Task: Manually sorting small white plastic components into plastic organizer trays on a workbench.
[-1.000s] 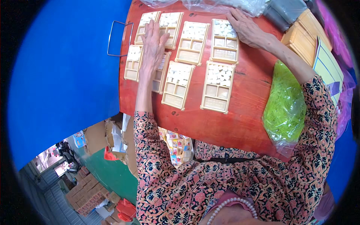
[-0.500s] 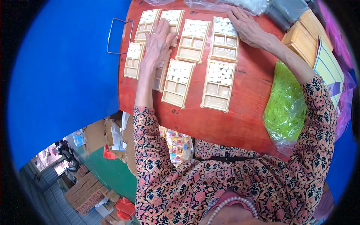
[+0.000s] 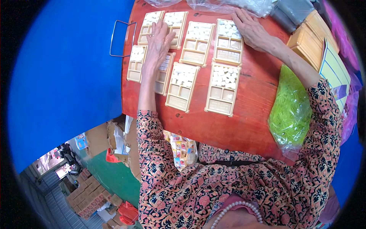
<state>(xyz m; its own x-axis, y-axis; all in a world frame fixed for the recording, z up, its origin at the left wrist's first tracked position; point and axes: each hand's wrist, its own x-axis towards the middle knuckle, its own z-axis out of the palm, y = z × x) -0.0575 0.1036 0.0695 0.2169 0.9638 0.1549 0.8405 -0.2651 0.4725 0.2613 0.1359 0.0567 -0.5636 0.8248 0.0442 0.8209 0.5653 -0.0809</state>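
Observation:
Several cream compartment trays lie on the red table, with small white chunks in their far compartments. My left hand [image 3: 158,47] is open, fingers spread, over the left group. It partly covers a tray [image 3: 161,82] beneath it, and its fingertips reach between the two far-left trays, a left one [image 3: 145,29] and a right one [image 3: 176,31]. My right hand [image 3: 253,32] is open too, its fingers resting at the right edge of the far-right tray [image 3: 228,49]. Nearer me are a middle tray [image 3: 178,102] and a right tray [image 3: 220,103].
A clear bag of bright green shreds [image 3: 291,107] lies at the table's right. Beyond it are stacked tan trays [image 3: 307,44], a yellow-green sheet [image 3: 335,70] and a grey container [image 3: 293,13]. Clear plastic bags line the far edge. A wire handle [image 3: 111,42] sticks out at left.
My left hand has shifted slightly left, uncovering more of the tray beneath it. My right hand stays by the far-right tray. The whole view has moved a little.

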